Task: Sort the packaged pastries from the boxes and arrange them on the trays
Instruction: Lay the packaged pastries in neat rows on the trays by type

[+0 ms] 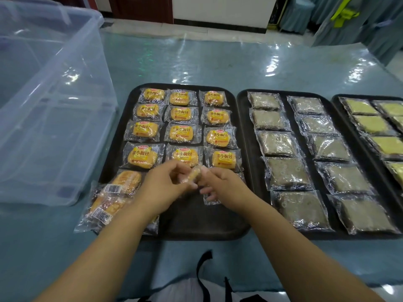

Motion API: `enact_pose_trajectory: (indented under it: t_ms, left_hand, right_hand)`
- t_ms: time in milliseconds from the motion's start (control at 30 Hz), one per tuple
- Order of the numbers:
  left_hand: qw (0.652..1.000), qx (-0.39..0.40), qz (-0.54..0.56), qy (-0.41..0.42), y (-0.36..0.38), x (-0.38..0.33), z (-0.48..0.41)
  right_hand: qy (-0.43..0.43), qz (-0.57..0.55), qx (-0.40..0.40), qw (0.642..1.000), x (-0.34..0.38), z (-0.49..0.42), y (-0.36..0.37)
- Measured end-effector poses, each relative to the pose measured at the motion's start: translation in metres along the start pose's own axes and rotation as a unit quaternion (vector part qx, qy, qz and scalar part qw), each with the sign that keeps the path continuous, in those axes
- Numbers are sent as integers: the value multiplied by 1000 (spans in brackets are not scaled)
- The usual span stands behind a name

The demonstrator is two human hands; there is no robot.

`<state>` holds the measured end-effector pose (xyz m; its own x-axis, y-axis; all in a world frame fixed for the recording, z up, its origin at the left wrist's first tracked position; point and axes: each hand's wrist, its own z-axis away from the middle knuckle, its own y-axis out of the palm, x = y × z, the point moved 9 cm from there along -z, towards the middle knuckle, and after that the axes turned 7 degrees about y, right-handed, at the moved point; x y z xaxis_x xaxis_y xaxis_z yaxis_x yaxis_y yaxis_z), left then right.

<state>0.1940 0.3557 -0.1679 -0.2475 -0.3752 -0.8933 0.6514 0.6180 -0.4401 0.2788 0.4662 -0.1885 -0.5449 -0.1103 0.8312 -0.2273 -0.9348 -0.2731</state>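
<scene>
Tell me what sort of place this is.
Probably a food sorting or packing workroom: black trays of wrapped buns in neat rows, a big clear storage bin beside them, on a table under glossy plastic sheeting.

Glossy teal table cover (196,62) is reflecting overhead light. Beyond the table, a white wall (218,7) is meeting a dark baseboard (218,26). Grey-blue drapes (370,29) are hanging past the table's far-right corner.

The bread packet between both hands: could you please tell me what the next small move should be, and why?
Probably lower the bread packet onto the bare near part of the left tray, label up. The left hand and right hand both pinch it just above there, and the four rows behind are full.
</scene>
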Motion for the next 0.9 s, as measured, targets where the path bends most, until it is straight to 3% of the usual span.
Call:
enact_pose_trajectory:
  t_ms: [133,233,333,533,700,800,900]
  left_hand:
    - [992,80,91,28,19,-12,5]
    - [991,23,131,-1,10,0,2]
    - [995,-76,47,-47,-7,21,2]
    - [985,-27,92,-140,5,55,9]
    - [991,-56,33,-118,-7,61,13]
    - [989,-65,17,-128,-10,67,16]
    - [984,-112,13,-140,-23,72,18]
  right_hand:
    - [8,-39,-22,999,0,-2,-10]
    - [17,-39,-37,998,-7,0,-21]
    - [28,-30,-30,999,-12,1,-24]
    - [31,-34,22,999,-17,-4,-14]
    - [41,89,-49,994,-22,-9,-28]
    - [69,59,-46,995,-26,-13,-27]
    - [83,11,4,997,-25,-16,-17]
